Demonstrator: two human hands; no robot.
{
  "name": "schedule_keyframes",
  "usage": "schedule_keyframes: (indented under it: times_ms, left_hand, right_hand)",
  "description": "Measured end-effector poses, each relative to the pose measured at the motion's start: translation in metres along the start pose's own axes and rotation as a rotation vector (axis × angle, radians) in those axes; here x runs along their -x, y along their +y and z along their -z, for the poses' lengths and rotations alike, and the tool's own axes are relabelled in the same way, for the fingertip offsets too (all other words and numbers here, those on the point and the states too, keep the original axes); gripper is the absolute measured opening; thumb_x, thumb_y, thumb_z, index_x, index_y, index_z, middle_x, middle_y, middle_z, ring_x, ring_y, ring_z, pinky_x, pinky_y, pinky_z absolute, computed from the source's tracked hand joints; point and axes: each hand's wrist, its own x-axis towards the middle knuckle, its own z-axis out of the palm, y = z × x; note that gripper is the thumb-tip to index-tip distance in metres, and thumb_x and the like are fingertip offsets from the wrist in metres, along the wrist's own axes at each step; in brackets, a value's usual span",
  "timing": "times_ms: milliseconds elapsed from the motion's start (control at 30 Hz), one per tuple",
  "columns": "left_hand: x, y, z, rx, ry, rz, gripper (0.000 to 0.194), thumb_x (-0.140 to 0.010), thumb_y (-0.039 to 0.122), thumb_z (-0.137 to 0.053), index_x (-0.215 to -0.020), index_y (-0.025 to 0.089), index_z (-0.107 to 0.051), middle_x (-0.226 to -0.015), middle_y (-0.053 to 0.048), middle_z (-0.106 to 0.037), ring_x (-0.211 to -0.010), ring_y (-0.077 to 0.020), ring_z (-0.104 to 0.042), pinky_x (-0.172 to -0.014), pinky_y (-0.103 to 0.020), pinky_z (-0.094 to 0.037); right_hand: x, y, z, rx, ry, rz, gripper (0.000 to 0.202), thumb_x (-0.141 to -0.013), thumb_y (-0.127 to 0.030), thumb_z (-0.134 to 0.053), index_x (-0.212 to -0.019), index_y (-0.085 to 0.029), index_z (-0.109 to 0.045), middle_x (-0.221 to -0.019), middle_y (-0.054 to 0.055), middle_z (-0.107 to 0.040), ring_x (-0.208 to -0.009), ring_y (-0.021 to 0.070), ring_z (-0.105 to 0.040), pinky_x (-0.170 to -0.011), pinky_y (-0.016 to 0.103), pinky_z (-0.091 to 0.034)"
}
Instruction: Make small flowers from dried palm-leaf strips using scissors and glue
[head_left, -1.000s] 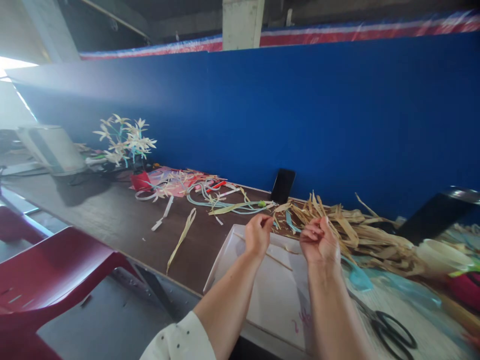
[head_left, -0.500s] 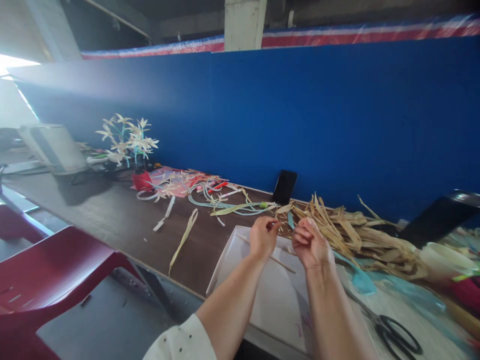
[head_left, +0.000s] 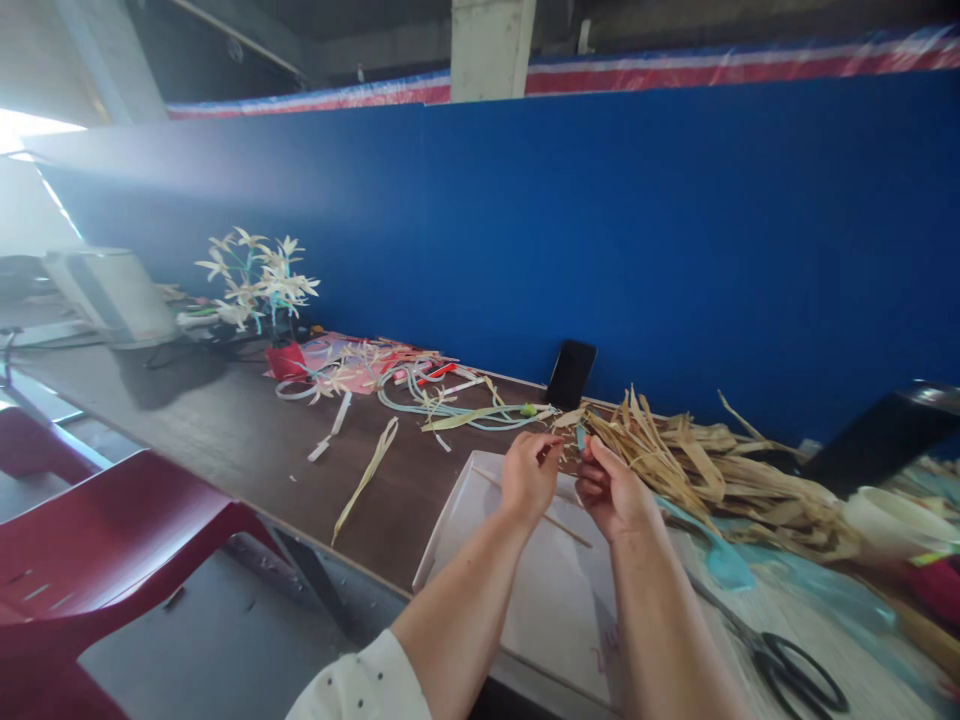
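Note:
My left hand is closed in a pinch above the upper part of a white box lid. What it pinches is too small to make out. Just to its right, apart from it, my right hand has its thumb and fingers pressed together, and I cannot make out anything between them. A thin stick lies across the lid under my hands. Beyond my right hand is a small light-blue piece, partly hidden by the fingertips.
Dry husks are heaped at the right, near black-handled scissors and a white cup. A dark phone leans on the blue partition. Pale cords, a red flower pot and a kettle stand leftward.
My right hand has turned and its fingers have closed together, with the thumb now against them. My left hand has hardly moved.

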Motion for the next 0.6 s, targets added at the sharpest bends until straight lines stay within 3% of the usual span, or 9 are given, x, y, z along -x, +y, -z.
schedule_keyframes:
  times_ms: [367,500,600]
  left_hand:
    - [0.0,0.003,0.0,-0.002,-0.03,-0.018,0.014,-0.077,0.016,-0.057,-0.086,0.019,-0.067,-0.081,-0.002,-0.058,-0.071,-0.0101,-0.053,-0.068,-0.022,-0.044]
    - [0.0,-0.001,-0.001,-0.02,-0.023,-0.03,0.013,-0.077,0.016,-0.057,-0.084,0.019,-0.068,-0.077,-0.002,-0.058,-0.071,-0.0107,-0.053,-0.067,-0.022,-0.043]
    - [-0.001,-0.005,-0.001,-0.037,-0.032,-0.023,0.014,-0.078,0.018,-0.056,-0.086,0.02,-0.068,-0.076,-0.002,-0.058,-0.072,-0.0112,-0.053,-0.067,-0.022,-0.042]
  right_hand:
    - [0.001,0.007,-0.005,0.21,0.038,0.029,0.031,-0.053,-0.028,-0.079,-0.08,-0.017,-0.069,-0.062,-0.005,-0.052,-0.042,0.0002,-0.033,-0.031,0.011,-0.021]
    - [0.003,0.01,-0.009,0.414,0.144,0.136,0.036,-0.051,-0.034,-0.078,-0.082,-0.016,-0.071,-0.059,-0.003,-0.054,-0.043,0.0028,-0.034,-0.033,0.016,-0.019]
    - [0.004,0.012,-0.011,0.584,0.216,0.227,0.042,-0.054,-0.041,-0.075,-0.088,-0.016,-0.072,-0.047,-0.005,-0.046,-0.039,0.0047,-0.029,-0.034,0.02,-0.017]
